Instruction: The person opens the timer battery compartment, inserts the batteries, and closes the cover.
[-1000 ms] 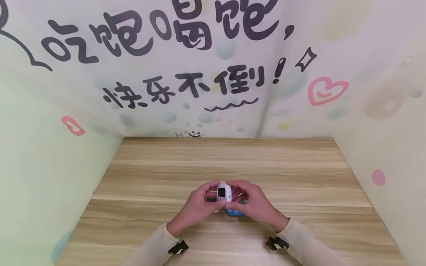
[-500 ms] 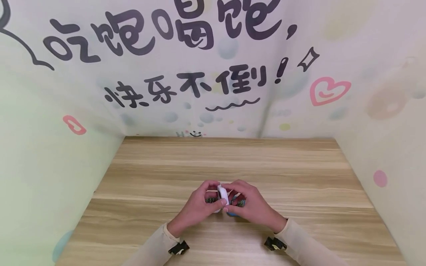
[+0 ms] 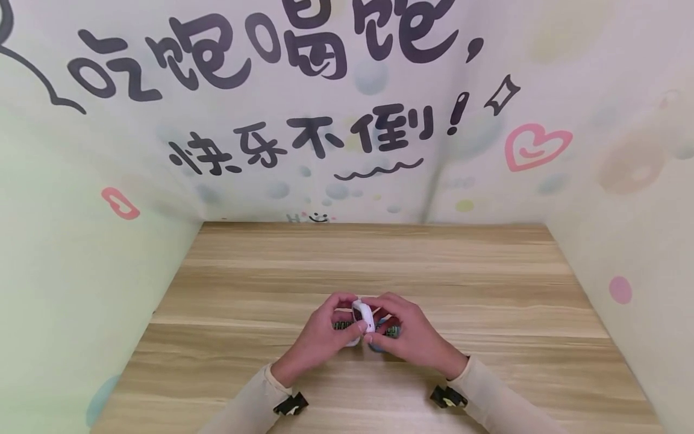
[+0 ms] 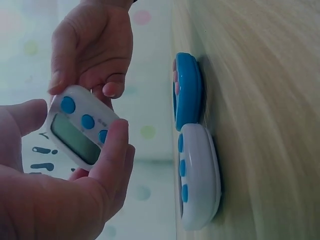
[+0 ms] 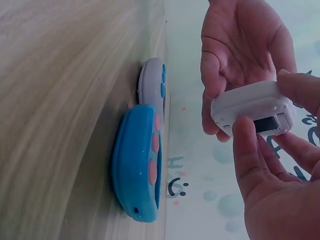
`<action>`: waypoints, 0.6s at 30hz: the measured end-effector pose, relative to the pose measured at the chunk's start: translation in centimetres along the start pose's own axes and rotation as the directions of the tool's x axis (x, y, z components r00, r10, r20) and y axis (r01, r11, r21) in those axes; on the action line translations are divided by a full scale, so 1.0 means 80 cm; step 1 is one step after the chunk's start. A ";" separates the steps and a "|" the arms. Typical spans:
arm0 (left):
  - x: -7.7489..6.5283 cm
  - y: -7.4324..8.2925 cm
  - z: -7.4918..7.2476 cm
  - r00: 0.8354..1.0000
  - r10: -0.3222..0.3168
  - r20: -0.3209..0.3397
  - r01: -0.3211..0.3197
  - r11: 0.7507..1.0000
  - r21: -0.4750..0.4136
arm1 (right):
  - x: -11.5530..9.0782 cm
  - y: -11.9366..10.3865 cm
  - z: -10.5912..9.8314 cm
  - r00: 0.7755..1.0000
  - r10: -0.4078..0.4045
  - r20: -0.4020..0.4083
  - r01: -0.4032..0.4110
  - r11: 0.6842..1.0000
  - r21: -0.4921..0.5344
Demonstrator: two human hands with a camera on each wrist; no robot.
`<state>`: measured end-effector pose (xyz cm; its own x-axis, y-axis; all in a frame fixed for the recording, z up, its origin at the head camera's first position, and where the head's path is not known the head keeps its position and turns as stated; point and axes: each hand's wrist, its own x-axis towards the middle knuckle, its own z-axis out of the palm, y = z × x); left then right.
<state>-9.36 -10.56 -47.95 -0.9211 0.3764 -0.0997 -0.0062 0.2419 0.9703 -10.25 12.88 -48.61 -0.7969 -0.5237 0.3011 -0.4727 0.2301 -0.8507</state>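
Note:
A white digital timer point(image 3: 370, 319) with blue buttons is held up between both hands in the head view. My left hand point(image 3: 320, 334) pinches it from the left, and my right hand point(image 3: 414, 334) pinches the other side. In the left wrist view the timer point(image 4: 80, 127) turns its grey screen and buttons to the camera. Its back, with a dark rectangular patch, shows on the timer point(image 5: 255, 107) in the right wrist view. Below the hands, a second white timer point(image 4: 200, 175) with blue buttons and a blue timer point(image 4: 189, 92) with pink buttons lie on the table.
The wood-grain table point(image 3: 271, 259) is enclosed by a printed back wall point(image 3: 314, 193) and pale side walls. The two lying timers sit close together under the hands. Black wrist mounts point(image 3: 291, 404) are strapped over both sleeves.
The held timer, its dark patch facing the head camera a second ago, turned nearly edge-on and has since tilted slightly back. Both hands stay almost in place; the right fingers shifted a little left.

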 end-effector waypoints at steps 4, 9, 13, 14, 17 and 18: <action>0.000 -0.002 -0.003 0.999 0.001 -0.047 -0.003 0.999 -0.043 | -0.002 0.001 -0.003 1.000 0.017 0.004 -0.017 1.000 0.002; 0.002 -0.002 -0.005 0.997 0.009 -0.077 -0.025 0.976 -0.217 | -0.003 0.007 -0.006 0.999 0.038 -0.011 -0.038 0.999 0.009; 0.003 -0.001 -0.006 0.995 0.022 -0.099 -0.044 0.972 -0.229 | -0.003 0.009 -0.007 0.999 0.032 -0.034 -0.031 0.999 0.039; 0.003 -0.001 -0.006 0.994 0.032 -0.108 -0.054 0.977 -0.204 | -0.003 0.009 -0.007 0.999 0.029 -0.041 -0.027 0.999 0.044; 0.002 0.000 -0.005 0.989 0.070 -0.128 -0.088 0.986 -0.139 | -0.005 0.010 -0.007 0.998 0.006 -0.061 -0.002 0.998 0.065; 0.001 0.000 -0.005 0.988 0.085 -0.129 -0.102 0.986 -0.132 | -0.005 0.010 -0.007 0.998 0.000 -0.067 0.005 0.998 0.070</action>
<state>-9.63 -10.88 -47.84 -0.9606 0.2775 0.0127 0.0369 0.0823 0.9959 -10.53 13.76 -49.20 -0.8204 -0.4675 0.3293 -0.4488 0.1696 -0.8774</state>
